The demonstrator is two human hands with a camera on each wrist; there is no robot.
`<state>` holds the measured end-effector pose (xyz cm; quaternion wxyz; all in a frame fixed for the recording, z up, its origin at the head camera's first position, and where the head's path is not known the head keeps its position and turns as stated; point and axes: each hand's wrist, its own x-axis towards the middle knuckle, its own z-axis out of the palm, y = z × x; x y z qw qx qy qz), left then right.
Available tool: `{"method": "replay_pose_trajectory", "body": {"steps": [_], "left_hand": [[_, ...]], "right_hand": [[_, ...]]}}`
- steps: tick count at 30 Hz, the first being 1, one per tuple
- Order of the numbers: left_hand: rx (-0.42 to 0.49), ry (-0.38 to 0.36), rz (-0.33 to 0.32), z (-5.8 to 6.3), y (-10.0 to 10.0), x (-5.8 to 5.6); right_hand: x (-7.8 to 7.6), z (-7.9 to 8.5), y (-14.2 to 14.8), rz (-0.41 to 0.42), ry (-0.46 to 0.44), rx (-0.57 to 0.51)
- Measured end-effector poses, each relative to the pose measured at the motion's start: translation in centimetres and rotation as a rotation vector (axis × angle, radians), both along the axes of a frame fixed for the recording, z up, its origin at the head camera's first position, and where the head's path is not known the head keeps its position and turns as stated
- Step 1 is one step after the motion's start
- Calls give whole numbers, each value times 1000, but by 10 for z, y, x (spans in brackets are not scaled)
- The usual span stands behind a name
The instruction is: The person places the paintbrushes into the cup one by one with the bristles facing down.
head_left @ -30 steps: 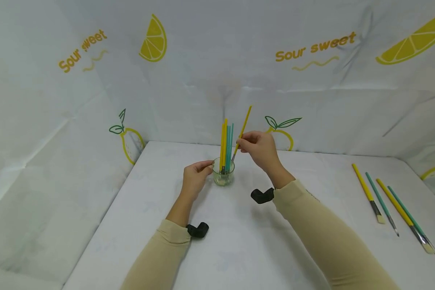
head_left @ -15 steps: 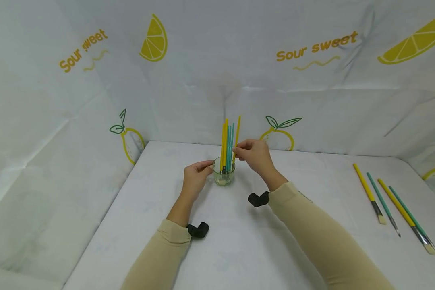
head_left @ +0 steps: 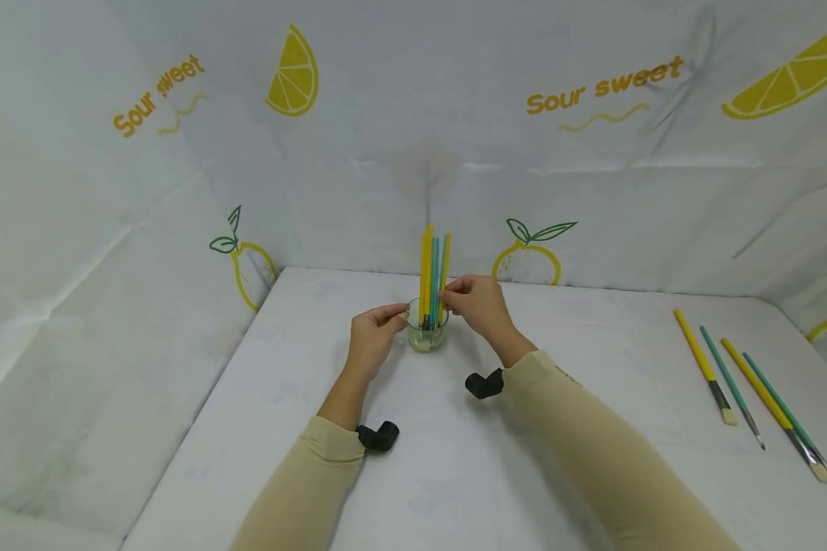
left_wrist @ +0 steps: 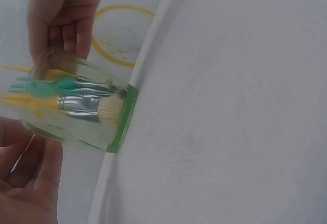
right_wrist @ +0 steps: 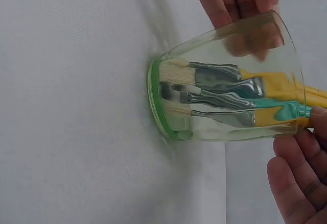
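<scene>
Yellow paintbrush (head_left: 446,256), the rightmost one in the glass (head_left: 425,343), stood basically upright, handle up, with the right hand (head_left: 478,304) nearer and pinching it from the right by the rim, while the left hand (head_left: 373,337) gripped the glass's left edge

Glass (head_left: 425,344) on table (head_left: 427,459) between left hand (head_left: 374,337) and right hand (head_left: 478,306), paintbrushes (head_left: 425,268) inside (bristles (right_wrist: 177,74) down); four loose paintbrushes (head_left: 758,385) on the right.
</scene>
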<state>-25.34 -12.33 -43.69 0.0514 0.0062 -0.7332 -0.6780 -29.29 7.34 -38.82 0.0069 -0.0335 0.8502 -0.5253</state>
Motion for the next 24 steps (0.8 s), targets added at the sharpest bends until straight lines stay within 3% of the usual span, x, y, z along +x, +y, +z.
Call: {"method": "replay_pose_trajectory", "body": {"steps": [9,24], "left_hand": [[19,1,-8,-1,0,0],[16,-1,-7,0,0,0]], "right_hand": [[-1,-5,-3,2,-11,63],[-3,-5,-7,49,-31,75]]}}
